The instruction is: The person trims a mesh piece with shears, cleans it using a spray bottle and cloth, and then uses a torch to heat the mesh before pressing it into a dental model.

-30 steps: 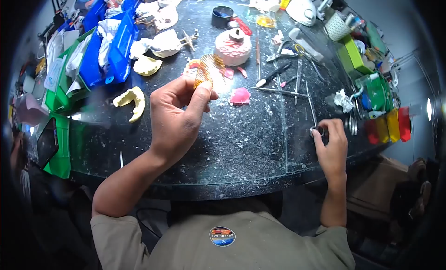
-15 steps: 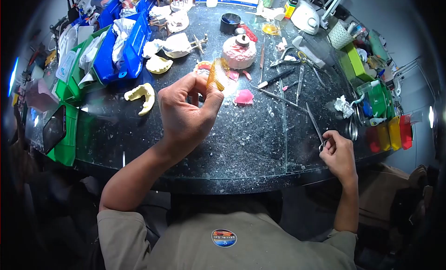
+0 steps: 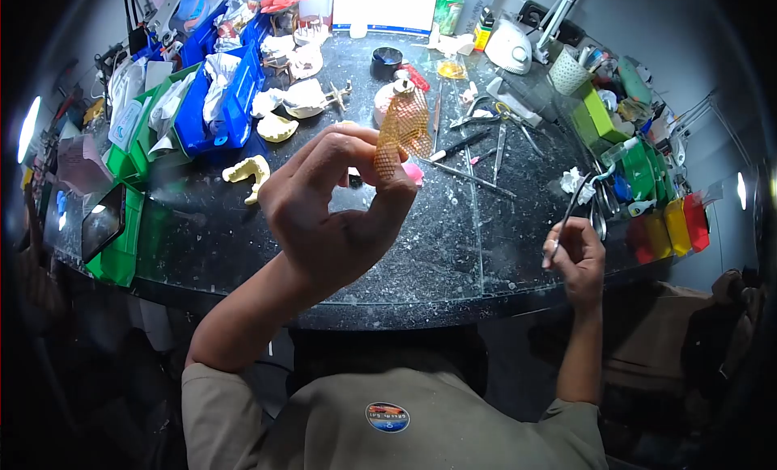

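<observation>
The left hand (image 3: 340,211) pinches a gold mesh sheet (image 3: 401,134) raised above the dark worktable (image 3: 421,251); the right hand (image 3: 576,260) grips scissors (image 3: 571,215). The thin mesh could buckle under fingertip pressure.

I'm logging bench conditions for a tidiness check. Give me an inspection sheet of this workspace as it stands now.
Surface: dark glass-topped bench, speckled with pale crumbs and dust.
Job's things: gold mesh sheet pinched in the left hand, raised above the bench; thin metal tool in the right hand.
Clutter: plaster tooth casts, pink wax piece, loose metal instruments, crumpled tissue, black pot.
Grip: both hands closed on their items.
Cables: dark leads at the far left corner.
Surroundings: blue and green bins left, coloured bottles right.
</observation>
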Available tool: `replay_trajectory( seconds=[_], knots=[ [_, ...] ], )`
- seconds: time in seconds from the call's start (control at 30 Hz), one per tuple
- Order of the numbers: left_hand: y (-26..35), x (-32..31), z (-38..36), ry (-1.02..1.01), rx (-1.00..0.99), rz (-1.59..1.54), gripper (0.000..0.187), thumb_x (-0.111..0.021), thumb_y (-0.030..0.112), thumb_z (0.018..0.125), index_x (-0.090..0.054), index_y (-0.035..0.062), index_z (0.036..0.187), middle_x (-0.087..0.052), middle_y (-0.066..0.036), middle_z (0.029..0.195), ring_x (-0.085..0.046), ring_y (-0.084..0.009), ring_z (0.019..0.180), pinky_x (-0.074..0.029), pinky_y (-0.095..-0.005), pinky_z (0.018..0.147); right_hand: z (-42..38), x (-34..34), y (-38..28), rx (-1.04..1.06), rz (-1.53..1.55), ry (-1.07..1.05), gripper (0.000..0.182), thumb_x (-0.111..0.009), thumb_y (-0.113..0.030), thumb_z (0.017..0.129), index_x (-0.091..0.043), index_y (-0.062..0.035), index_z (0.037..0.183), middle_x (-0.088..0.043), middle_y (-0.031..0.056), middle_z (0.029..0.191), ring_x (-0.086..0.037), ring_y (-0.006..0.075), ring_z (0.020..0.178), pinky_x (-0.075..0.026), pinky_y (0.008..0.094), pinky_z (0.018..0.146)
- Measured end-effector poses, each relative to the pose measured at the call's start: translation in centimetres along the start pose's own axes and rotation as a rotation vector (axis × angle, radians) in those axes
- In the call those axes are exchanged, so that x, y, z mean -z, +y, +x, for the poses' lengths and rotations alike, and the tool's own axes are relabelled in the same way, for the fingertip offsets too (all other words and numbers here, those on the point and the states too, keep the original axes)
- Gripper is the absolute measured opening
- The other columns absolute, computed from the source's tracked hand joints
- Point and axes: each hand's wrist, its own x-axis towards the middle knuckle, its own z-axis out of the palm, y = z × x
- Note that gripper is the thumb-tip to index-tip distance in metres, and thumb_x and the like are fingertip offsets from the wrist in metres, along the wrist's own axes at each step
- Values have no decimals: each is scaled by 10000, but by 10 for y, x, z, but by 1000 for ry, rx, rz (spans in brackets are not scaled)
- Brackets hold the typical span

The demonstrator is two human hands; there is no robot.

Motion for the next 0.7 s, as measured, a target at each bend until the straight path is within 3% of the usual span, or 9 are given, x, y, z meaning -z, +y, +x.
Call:
replay_trajectory(
  seconds=[0.07, 0.13, 0.2, 0.27, 0.5, 0.6, 0.7],
  knots=[
    [4, 2, 4, -7, -16, -8, 219, -748, 95, 679, -542, 30, 717, -628, -75, 709, -559, -102, 546, -414, -211, 473, 5, -23, -7, 86, 67, -60, 245, -563, 58, 828, -489, -27, 1046, -587, 47, 823, -564, 79, 677, -483, 214, 579],
    [10, 3, 6, -9, -4, -3, 209, -742, 83, 672, -543, 31, 709, -629, -73, 708, -552, -95, 542, -410, -206, 470, 12, -50, -13, 116, 164, -119, 349, -694, -61, 795, -468, -31, 1060, -577, 36, 810, -562, 74, 691, -473, 211, 584],
    [16, 5, 7, 0, 37, 19, 192, -729, 72, 672, -543, 32, 690, -633, -70, 711, -543, -83, 544, -405, -201, 469, 25, -69, -24, 255, 149, -365, 570, -825, -231, 691, -449, -40, 1073, -557, 22, 822, -549, 71, 693, -462, 215, 606],
    [19, 7, 6, 17, 113, 11, 173, -710, 59, 681, -539, 33, 662, -620, -56, 680, -529, -66, 542, -395, -200, 463, 30, -87, -27, 122, 265, -472, 752, -892, -341, 572, -436, -41, 1089, -532, 13, 849, -534, 69, 706, -452, 226, 628],
    [10, 15, -10, 46, 557, -10, 162, -670, 32, 707, -536, 28, 616, -514, 18, 548, -448, -13, 520, -331, -188, 450, 51, -129, -48, -197, 550, -678, 766, -713, -604, 686, -467, -23, 1121, -503, 18, 806, -495, 77, 687, -395, 198, 619],
    [5, 20, -18, -51, 675, 0, 160, -567, -7, 813, -623, -7, 664, -579, -4, 608, -477, -18, 525, -356, -189, 497, 62, -137, -42, -218, 550, -710, 791, -653, -662, 703, -473, -18, 1125, -503, 29, 793, -488, 79, 671, -396, 198, 600],
    [-6, 18, -30, -28, 738, 15, 167, -563, 0, 812, -618, -22, 656, -569, -9, 598, -476, -24, 520, -342, -193, 484, 62, -138, -29, -283, 565, -710, 823, -632, -691, 701, -470, -2, 1121, -510, 41, 781, -492, 75, 656, -400, 196, 587]
  ],
)
